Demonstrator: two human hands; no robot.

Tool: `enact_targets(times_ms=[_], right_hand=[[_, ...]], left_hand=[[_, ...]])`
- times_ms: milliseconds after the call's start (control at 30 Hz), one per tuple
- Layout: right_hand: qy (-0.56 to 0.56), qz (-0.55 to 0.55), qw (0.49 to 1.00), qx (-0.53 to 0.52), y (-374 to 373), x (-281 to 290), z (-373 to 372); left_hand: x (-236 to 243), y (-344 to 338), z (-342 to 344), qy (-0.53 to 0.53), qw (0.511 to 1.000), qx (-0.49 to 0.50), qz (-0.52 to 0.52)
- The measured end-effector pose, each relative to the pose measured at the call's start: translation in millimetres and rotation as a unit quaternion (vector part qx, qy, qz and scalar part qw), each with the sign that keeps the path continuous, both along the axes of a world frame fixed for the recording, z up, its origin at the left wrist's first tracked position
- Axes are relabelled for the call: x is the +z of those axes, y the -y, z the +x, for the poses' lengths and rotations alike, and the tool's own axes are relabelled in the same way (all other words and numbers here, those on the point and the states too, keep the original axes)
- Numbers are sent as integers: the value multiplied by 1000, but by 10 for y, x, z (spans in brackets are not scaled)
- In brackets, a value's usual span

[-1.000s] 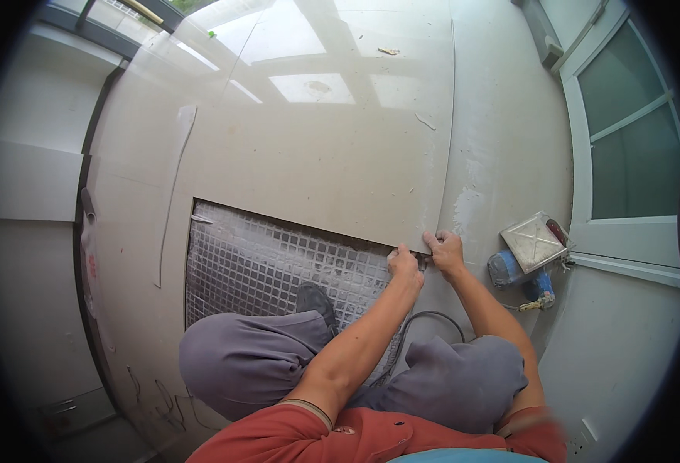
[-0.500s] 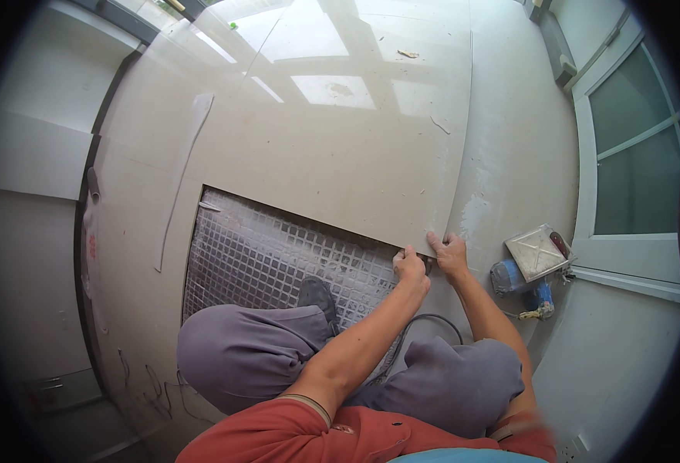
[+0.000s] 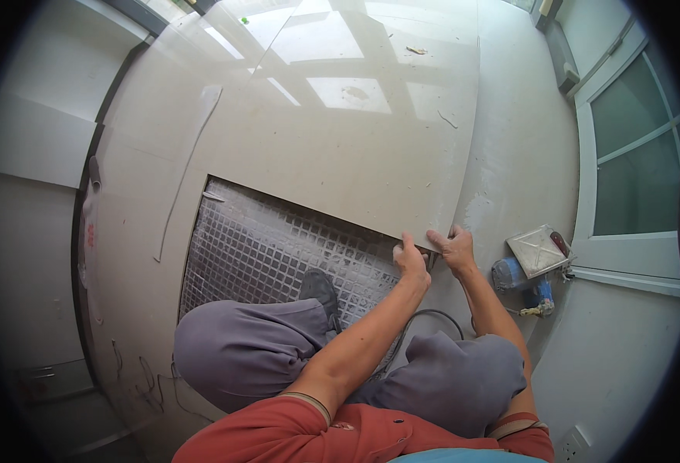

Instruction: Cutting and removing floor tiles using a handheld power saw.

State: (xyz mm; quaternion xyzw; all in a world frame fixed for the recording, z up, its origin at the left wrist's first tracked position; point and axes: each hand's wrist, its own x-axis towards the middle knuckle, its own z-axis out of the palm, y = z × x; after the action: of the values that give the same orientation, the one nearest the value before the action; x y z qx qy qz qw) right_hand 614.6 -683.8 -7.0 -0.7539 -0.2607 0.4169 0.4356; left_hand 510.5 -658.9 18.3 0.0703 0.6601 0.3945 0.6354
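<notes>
A large glossy beige tile [image 3: 332, 131] spans the upper middle, with a rectangular opening along its near edge showing a dusty grid-patterned base [image 3: 239, 239]. My left hand [image 3: 411, 258] has its thumb on the tile's near edge and its fingers curled under it. Just to its right, my right hand [image 3: 452, 248] grips the tile's corner, thumb on top. My grey shoe [image 3: 318, 292] rests on the grid below. A dark cable [image 3: 452, 318] curves across the surface under my forearms.
At the right, a square pale tool with a dark red handle [image 3: 535, 248] lies on a blue-wrapped power tool [image 3: 536, 295], beside a frosted-glass door [image 3: 637, 177]. Pale wall panels [image 3: 31, 143] line the left. An electrical socket [image 3: 575, 440] is at lower right.
The view has shifted, so the tile and opening appear higher and slightly rightward. My left thumb has moved up onto the tile's edge; my right hand keeps its grip at the corner.
</notes>
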Motion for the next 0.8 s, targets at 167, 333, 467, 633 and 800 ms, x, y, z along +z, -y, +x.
enact_targets(times_ms=[167,333,467,633,800], right_hand=[[9,19,1000,19,-27,46,-34],[36,25,998,36,13,70,9],[-8,43,999,32,-27,294,-49],[-54,50,997,29,-32,506,-78],[-66,54,996,14,38,674,-20]], left_hand=[[-32,-412,-301,99,992,55,61],[155,-594,-360,184,980,62,48],[157,-580,-306,170,979,90,68],[199,-568,-274,184,974,97,87],[368,-500,-172,193,975,99,54]])
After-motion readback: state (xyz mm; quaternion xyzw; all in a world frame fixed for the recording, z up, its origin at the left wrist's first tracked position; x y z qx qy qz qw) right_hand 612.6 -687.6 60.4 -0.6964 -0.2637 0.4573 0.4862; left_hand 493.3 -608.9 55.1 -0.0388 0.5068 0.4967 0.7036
